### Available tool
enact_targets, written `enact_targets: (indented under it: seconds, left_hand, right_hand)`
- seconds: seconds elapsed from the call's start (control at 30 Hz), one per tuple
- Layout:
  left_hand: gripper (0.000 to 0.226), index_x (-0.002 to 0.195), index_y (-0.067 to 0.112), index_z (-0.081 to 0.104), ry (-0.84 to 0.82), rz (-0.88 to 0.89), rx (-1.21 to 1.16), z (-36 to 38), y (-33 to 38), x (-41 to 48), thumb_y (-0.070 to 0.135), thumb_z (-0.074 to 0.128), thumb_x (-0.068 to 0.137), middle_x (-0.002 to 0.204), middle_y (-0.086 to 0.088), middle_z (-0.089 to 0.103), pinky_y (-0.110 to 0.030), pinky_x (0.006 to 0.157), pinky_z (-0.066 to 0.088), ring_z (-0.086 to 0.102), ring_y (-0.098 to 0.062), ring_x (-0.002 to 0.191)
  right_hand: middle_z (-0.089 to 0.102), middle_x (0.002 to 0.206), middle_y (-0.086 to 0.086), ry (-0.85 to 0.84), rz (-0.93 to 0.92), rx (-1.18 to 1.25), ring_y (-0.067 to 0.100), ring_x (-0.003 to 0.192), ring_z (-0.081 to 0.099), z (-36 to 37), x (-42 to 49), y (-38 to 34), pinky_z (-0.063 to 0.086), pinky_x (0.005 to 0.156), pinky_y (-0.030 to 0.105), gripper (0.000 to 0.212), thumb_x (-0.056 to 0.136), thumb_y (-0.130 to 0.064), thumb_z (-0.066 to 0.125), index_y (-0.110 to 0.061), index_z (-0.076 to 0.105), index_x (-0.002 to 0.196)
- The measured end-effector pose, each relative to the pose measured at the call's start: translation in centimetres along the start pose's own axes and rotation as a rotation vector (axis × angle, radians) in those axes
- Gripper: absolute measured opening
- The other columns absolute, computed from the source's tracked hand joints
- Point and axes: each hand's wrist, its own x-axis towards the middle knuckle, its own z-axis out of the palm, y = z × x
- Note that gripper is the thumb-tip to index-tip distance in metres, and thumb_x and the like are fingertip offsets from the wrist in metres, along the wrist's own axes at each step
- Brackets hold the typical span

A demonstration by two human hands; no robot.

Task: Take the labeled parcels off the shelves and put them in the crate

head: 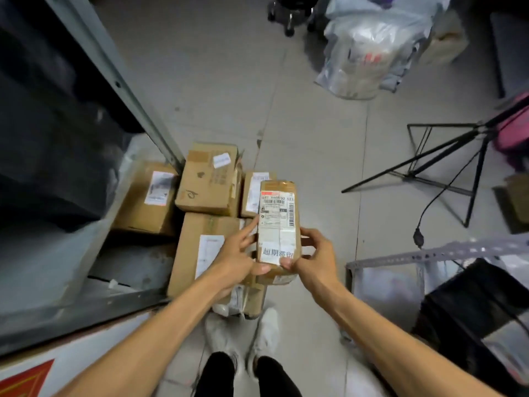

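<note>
Both hands have the small labeled parcel (277,230) pinched, left hand (240,255) and right hand (313,253) on either side, held in the air over the boxes on the floor (209,179). No crate is clearly visible, so a loose fingertip hold could let it slip during the carry.

I get flat, rather dim indoor light, its source outside my view. The floor (315,124) reads an even grey, while the inside of the shelf (116,81) sinks almost to black. The plastic bag (369,53) glares white. The label (276,209) on the parcel (279,185) at centre is sharpest; towards the edges lines bend and everything smears soft.
</note>
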Motion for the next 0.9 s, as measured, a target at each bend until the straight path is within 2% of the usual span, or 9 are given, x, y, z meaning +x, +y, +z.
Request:
enact_targets:
  seconds: [0.13, 0.33, 0.43, 0.53, 0.67, 0.73, 0.8, 0.9]
  left_hand:
    - [0.108, 0.147, 0.036, 0.033, -0.021, -0.068, 0.008, -2.4, -4.6, 3.8, -0.028, 0.066, 0.066, 0.146, 0.001, 0.046, -0.024, 0.073, 0.056, 0.059, -0.012, 0.115]
    - [0.11, 0.144, 0.043, 0.035, 0.016, -0.095, -0.001, -5.3, -9.5, 7.3, -0.027, 0.067, 0.065, 0.146, 0.001, 0.047, -0.023, 0.071, 0.055, 0.061, -0.011, 0.111]
    - [0.112, 0.145, 0.043, 0.034, 0.029, -0.092, -0.031, -5.9, -10.9, 8.6, -0.029, 0.065, 0.064, 0.146, 0.0, 0.046, -0.022, 0.072, 0.055, 0.056, -0.012, 0.12]
    - [0.113, 0.146, 0.042, 0.032, 0.046, -0.092, -0.026, -6.2, -11.7, 9.7, -0.029, 0.065, 0.064, 0.147, 0.002, 0.045, -0.028, 0.078, 0.057, 0.048, -0.014, 0.13]
    - [0.114, 0.148, 0.037, 0.03, 0.044, -0.109, -0.005, -6.9, -12.8, 10.8, -0.028, 0.068, 0.064, 0.147, 0.005, 0.045, -0.025, 0.081, 0.056, 0.046, -0.007, 0.127]
    - [0.111, 0.149, 0.034, 0.03, 0.043, -0.133, 0.014, -7.0, -13.3, 11.0, -0.025, 0.071, 0.064, 0.147, 0.002, 0.044, -0.026, 0.083, 0.056, 0.046, -0.006, 0.126]
    - [0.11, 0.149, 0.032, 0.031, 0.048, -0.147, 0.037, -7.0, -13.6, 11.0, -0.022, 0.075, 0.063, 0.146, 0.0, 0.045, -0.021, 0.081, 0.055, 0.046, -0.008, 0.126]
    - [0.109, 0.148, 0.031, 0.032, 0.065, -0.138, 0.083, -6.8, -13.8, 11.1, -0.023, 0.073, 0.063, 0.144, -0.002, 0.048, -0.013, 0.072, 0.053, 0.051, -0.01, 0.122]
  right_hand:
    - [0.062, 0.106, 0.002, 0.011, 0.057, -0.031, 0.015, 0.077, 0.069, 3.1, 2.8, 4.9, 0.055, 0.053, 0.022, 0.057, 0.067, 0.013, 0.074, -0.015, 0.053, 0.111]
    - [0.062, 0.104, 0.003, -0.005, 0.1, -0.028, 0.022, 0.083, 0.069, 6.3, 6.1, 8.9, 0.06, 0.059, 0.035, 0.053, 0.064, 0.015, 0.075, -0.012, 0.055, 0.105]
    - [0.061, 0.103, 0.002, -0.001, 0.101, -0.008, 0.027, 0.091, 0.068, 7.3, 7.3, 10.2, 0.06, 0.065, 0.044, 0.053, 0.063, 0.017, 0.075, -0.01, 0.055, 0.103]
    - [0.062, 0.104, 0.004, 0.014, 0.099, 0.014, 0.031, 0.099, 0.065, 8.2, 8.5, 11.3, 0.058, 0.071, 0.05, 0.053, 0.062, 0.019, 0.074, -0.008, 0.055, 0.104]
    - [0.06, 0.102, 0.007, 0.034, 0.127, 0.026, 0.037, 0.093, 0.066, 9.3, 9.6, 12.8, 0.056, 0.063, 0.055, 0.052, 0.059, 0.022, 0.071, -0.006, 0.052, 0.098]
    - [0.059, 0.099, 0.006, 0.039, 0.134, -0.013, 0.035, 0.089, 0.066, 9.7, 9.9, 13.6, 0.056, 0.059, 0.054, 0.052, 0.056, 0.021, 0.071, -0.005, 0.048, 0.095]
    - [0.059, 0.096, 0.002, 0.049, 0.119, -0.064, 0.028, 0.092, 0.063, 9.9, 9.9, 14.4, 0.056, 0.064, 0.051, 0.053, 0.053, 0.019, 0.072, -0.005, 0.047, 0.093]
    - [0.059, 0.095, -0.002, 0.058, 0.086, -0.115, 0.019, 0.096, 0.059, 10.1, 9.9, 14.9, 0.057, 0.071, 0.038, 0.055, 0.052, 0.017, 0.074, -0.008, 0.046, 0.091]
